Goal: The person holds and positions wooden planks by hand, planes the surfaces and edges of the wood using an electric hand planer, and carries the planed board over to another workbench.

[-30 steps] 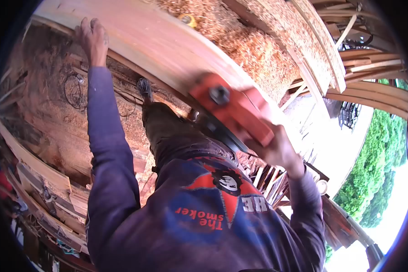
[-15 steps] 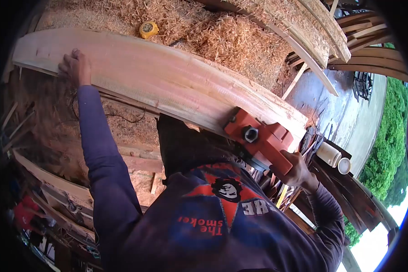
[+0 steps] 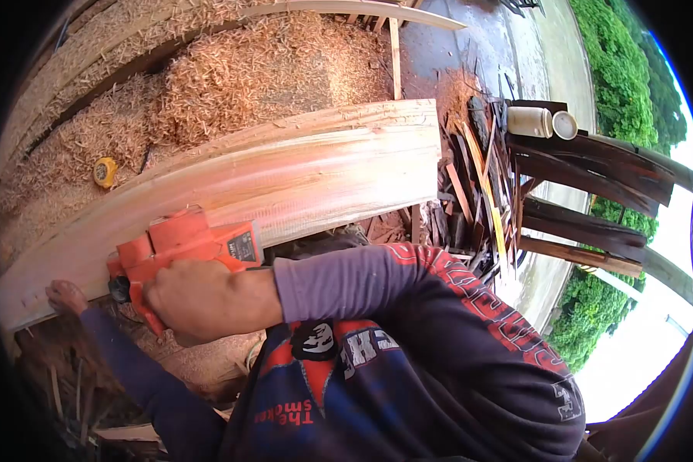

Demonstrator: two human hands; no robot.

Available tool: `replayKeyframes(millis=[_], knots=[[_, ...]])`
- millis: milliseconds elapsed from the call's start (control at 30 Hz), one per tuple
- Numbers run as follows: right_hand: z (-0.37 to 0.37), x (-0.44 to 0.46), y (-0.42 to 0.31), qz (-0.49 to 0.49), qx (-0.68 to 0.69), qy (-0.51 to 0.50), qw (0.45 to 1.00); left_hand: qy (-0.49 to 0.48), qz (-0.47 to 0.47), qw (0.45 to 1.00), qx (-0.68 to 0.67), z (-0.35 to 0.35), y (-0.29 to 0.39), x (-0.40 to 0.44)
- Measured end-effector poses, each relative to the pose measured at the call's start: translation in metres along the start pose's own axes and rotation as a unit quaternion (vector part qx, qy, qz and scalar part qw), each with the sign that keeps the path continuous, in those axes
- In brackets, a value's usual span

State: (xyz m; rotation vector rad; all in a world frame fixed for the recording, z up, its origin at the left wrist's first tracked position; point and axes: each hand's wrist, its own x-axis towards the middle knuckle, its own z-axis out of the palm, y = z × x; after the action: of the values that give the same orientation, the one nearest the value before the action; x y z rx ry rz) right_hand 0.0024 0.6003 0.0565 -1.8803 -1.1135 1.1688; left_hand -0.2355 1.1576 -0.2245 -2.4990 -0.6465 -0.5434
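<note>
A long, pale, curved wooden board [image 3: 323,173] runs from the lower left to the upper middle, its surface streaked pink. My right hand [image 3: 200,296] is closed round the handle of an orange-red electric planer [image 3: 181,239]. The planer sits against the board's near side, left of the middle. Farther left, my left hand [image 3: 68,296] lies at the board's near edge, its fingers bent on the top face. Its thumb is hidden.
Curly shavings [image 3: 223,85] are heaped beyond the board, with a yellow tape measure [image 3: 105,172] among them. Thin offcuts [image 3: 470,177] lie piled past the board's right end. Beside them are a whitish container [image 3: 529,122] and dark curved planks [image 3: 593,165].
My right hand and the planer have moved left along the board, away from its right end. The view has swung right. My left hand is still at the board's left part.
</note>
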Motion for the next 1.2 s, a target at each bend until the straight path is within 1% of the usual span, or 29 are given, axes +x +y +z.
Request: replayKeyframes(millis=[67,100,133,167,200,233,267,300,333,433,467,500,567,600,633,667,700,767,800,833,867,900,967,1000,1067,1100,1133,1167,1200], knots=[[-0.029,-0.055,0.022,0.011,0.000,-0.010,1.000,-0.004,-0.033,0.998,0.048,0.011,-0.011,-0.001],[-0.045,-0.083,0.031,0.045,-0.001,-0.034,0.998,-0.003,-0.033,0.998,0.051,-0.001,-0.001,0.002],[-0.059,-0.114,0.037,0.088,-0.015,-0.015,0.996,-0.033,-0.116,0.993,-0.005,-0.022,0.015,0.008],[-0.071,-0.141,0.051,0.112,-0.024,-0.031,0.993,-0.048,-0.155,0.986,-0.031,-0.031,0.021,0.015],[-0.075,-0.171,0.072,0.108,-0.036,-0.021,0.993,-0.061,-0.193,0.978,-0.056,-0.040,0.027,0.022],[-0.084,-0.200,0.087,0.078,-0.019,0.028,0.996,-0.078,-0.242,0.965,-0.067,-0.040,0.029,0.026],[-0.098,-0.227,0.097,0.079,-0.026,0.036,0.996,-0.093,-0.291,0.949,-0.077,-0.040,0.029,0.027],[-0.109,-0.254,0.111,0.097,-0.042,0.029,0.994,-0.095,-0.244,0.964,-0.050,-0.027,0.021,0.021],[-0.122,-0.275,0.114,0.112,-0.045,0.057,0.991,-0.093,-0.196,0.976,-0.022,-0.015,0.012,0.014],[-0.139,-0.319,0.126,0.158,-0.037,0.074,0.984,-0.140,-0.139,0.980,0.042,0.008,-0.009,0.004],[-0.146,-0.323,0.124,0.176,-0.042,0.065,0.981,-0.050,-0.165,0.985,-0.025,0.001,0.001,0.001],[-0.152,-0.323,0.126,0.144,-0.037,0.059,0.987,-0.140,-0.126,0.980,0.058,-0.028,0.018,0.013],[-0.150,-0.325,0.135,0.168,-0.016,0.029,0.985,-0.166,-0.053,0.975,0.141,-0.055,0.038,0.023],[-0.148,-0.317,0.136,0.161,-0.013,0.026,0.986,-0.166,-0.054,0.973,0.148,-0.067,0.053,0.030],[-0.143,-0.309,0.136,0.163,-0.001,0.019,0.986,-0.145,-0.207,0.967,0.027,-0.079,0.067,0.039],[-0.138,-0.299,0.133,0.166,0.011,0.013,0.986,-0.118,-0.352,0.924,-0.096,-0.087,0.079,0.046],[-0.134,-0.283,0.127,0.165,0.014,0.010,0.986,-0.120,-0.351,0.924,-0.093,-0.091,0.089,0.048],[-0.124,-0.231,0.105,0.086,-0.010,-0.001,0.996,-0.141,-0.369,0.909,-0.132,-0.094,0.087,0.050],[-0.119,-0.210,0.092,0.086,-0.008,-0.003,0.996,-0.141,-0.370,0.910,-0.128,-0.091,0.084,0.047],[-0.112,-0.190,0.081,0.086,-0.007,-0.004,0.996,-0.151,-0.339,0.922,-0.109,-0.091,0.083,0.045],[-0.100,-0.171,0.078,0.035,-0.001,0.024,0.999,-0.156,-0.324,0.928,-0.099,-0.092,0.083,0.043],[-0.092,-0.151,0.068,0.033,-0.001,0.023,0.999,-0.160,-0.309,0.933,-0.089,-0.098,0.086,0.044],[-0.077,-0.111,0.044,0.097,0.019,-0.040,0.994,-0.157,-0.388,0.898,-0.138,-0.134,0.116,0.066],[-0.068,-0.090,0.033,0.092,0.001,-0.045,0.995,-0.156,-0.389,0.897,-0.141,-0.132,0.112,0.064],[-0.051,-0.046,0.008,0.094,-0.021,-0.056,0.994,-0.083,-0.392,0.902,-0.163,-0.115,0.110,0.055],[-0.044,-0.025,-0.004,0.101,-0.025,-0.064,0.993,-0.083,-0.392,0.900,-0.174,-0.100,0.096,0.042],[-0.026,-0.004,-0.006,0.034,0.010,-0.025,0.999,-0.072,-0.251,0.959,-0.105,-0.079,0.069,0.025],[-0.017,0.019,-0.016,0.013,0.013,-0.031,0.999,-0.056,-0.100,0.993,-0.033,-0.065,0.053,0.019],[-0.005,0.038,-0.028,0.009,0.026,0.001,1.000,-0.053,-0.095,0.993,-0.043,-0.062,0.050,0.020]])
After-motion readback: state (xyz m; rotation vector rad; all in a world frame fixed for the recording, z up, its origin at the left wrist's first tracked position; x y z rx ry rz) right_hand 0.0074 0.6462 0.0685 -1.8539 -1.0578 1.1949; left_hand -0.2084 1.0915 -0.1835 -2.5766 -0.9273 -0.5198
